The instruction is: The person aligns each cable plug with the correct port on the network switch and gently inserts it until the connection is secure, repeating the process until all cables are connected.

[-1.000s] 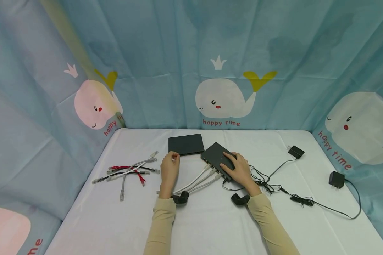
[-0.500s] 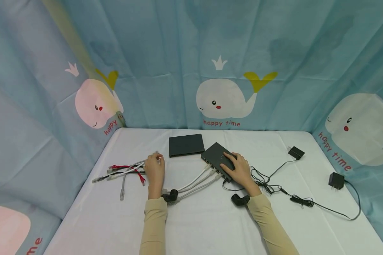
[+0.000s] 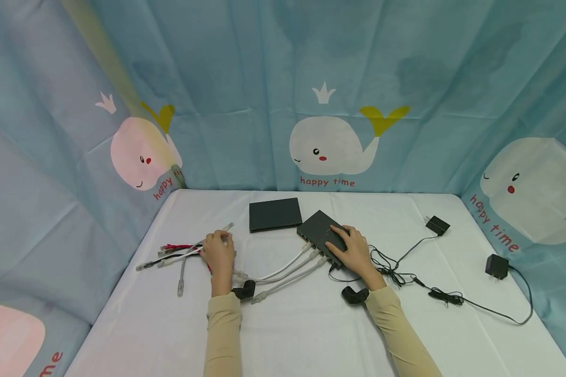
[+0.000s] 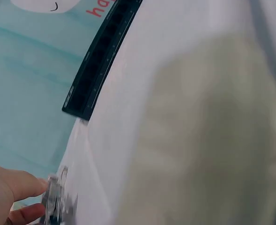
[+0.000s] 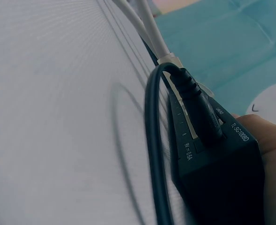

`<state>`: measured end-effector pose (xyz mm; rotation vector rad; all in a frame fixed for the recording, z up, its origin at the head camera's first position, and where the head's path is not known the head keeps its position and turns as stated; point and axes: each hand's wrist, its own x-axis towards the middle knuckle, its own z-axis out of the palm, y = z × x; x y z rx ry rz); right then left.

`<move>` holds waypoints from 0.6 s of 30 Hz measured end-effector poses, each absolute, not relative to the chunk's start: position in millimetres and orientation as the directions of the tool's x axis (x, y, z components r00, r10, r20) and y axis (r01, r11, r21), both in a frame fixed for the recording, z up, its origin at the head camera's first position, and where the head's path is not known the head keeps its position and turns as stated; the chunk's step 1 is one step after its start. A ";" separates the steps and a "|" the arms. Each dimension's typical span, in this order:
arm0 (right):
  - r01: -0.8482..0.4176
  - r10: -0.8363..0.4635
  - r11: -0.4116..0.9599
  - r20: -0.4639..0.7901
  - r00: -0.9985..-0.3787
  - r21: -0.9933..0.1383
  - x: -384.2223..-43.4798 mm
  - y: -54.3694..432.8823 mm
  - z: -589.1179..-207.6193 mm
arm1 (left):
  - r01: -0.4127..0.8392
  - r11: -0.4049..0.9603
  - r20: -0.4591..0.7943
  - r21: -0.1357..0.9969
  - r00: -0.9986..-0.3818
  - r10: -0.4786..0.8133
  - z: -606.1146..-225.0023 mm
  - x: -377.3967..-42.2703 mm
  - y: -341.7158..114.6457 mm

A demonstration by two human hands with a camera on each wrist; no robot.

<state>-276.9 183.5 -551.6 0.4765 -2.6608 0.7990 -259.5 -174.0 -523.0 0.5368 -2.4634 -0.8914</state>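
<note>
My left hand (image 3: 218,254) is over the loose network cables on the left, thumb and finger curled at the clear plastic plug (image 4: 53,199) of one of them, as the left wrist view shows. My right hand (image 3: 355,251) rests with spread fingers on top of the black network switch (image 3: 317,226). White network cables (image 3: 283,272) run out of the switch's ports toward the left. A black power plug (image 5: 198,108) sits in the switch's power socket in the right wrist view.
Another flat black box (image 3: 274,214) lies behind, with a row of ports seen in the left wrist view. On the right are two power adapters (image 3: 437,225) with tangled black cords (image 3: 390,266). A curtain (image 3: 245,78) hangs behind the white table (image 3: 292,345).
My left hand has moved left, from in front of the flat black box onto the loose cables. My right hand has stayed on the switch.
</note>
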 end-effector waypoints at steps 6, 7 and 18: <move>-0.398 -0.220 0.789 0.389 -0.894 -0.469 -276.9 183.7 -551.4 | -0.220 0.710 0.290 0.669 -0.803 -0.521 -525.8 -259.0 -185.1; -0.398 -0.220 0.788 0.389 -0.895 -0.470 -276.9 183.7 -551.2 | -0.224 0.709 0.291 0.668 -0.799 -0.527 -526.0 -258.9 -186.4; -0.393 -0.218 0.782 0.379 -0.899 -0.484 -275.4 183.6 -548.7 | -0.244 0.714 0.298 0.656 -0.785 -0.542 -524.6 -256.3 -192.2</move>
